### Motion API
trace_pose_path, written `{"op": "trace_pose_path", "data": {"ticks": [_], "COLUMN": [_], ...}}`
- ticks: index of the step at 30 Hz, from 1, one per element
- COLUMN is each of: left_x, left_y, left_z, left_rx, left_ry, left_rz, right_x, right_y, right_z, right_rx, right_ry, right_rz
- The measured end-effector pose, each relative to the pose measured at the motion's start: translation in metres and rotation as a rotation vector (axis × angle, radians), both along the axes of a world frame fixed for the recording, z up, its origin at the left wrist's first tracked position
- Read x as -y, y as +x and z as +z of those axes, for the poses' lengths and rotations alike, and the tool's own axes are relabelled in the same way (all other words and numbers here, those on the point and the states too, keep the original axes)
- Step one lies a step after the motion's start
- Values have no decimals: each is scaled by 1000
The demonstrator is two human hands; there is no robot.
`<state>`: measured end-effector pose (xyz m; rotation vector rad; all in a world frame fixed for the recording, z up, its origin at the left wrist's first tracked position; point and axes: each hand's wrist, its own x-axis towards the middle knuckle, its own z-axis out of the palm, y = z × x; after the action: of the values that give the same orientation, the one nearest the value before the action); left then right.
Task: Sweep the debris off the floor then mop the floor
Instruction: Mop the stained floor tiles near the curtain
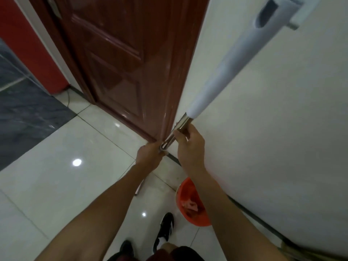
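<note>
A mop handle rises steeply toward the camera: a shiny metal pole that passes into a white plastic grip with a hanging slot near its top. My left hand is closed around the pole low down, and my right hand holds it just above, close to the white grip. Below my hands a short stretch of the pole reaches the glossy white tile floor. The mop head is hidden behind my arms. An orange bucket with pinkish cloth inside stands on the floor by the wall.
A dark red-brown door stands ahead, with a white wall to the right. Dark grey flooring and a red panel lie at the left. My black-and-white shoe is near the bucket.
</note>
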<state>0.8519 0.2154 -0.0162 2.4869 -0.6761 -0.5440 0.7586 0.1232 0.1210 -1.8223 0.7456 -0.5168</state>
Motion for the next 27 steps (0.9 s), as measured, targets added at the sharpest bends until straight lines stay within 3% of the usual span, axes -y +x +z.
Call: {"op": "trace_pose_path", "data": {"ticks": [10, 18, 27], "left_x": [55, 118, 170], "left_y": [9, 9, 8], "left_z": [13, 28, 17], "left_rx": [-133, -154, -199], "left_ry": [-157, -196, -213], "left_rz": [235, 264, 162], "right_x": [53, 106, 164], "right_y": [37, 42, 39], "right_z": [5, 11, 4], "right_rx": [33, 106, 131], "right_ry": [65, 85, 126], "right_rz": [115, 83, 25]}}
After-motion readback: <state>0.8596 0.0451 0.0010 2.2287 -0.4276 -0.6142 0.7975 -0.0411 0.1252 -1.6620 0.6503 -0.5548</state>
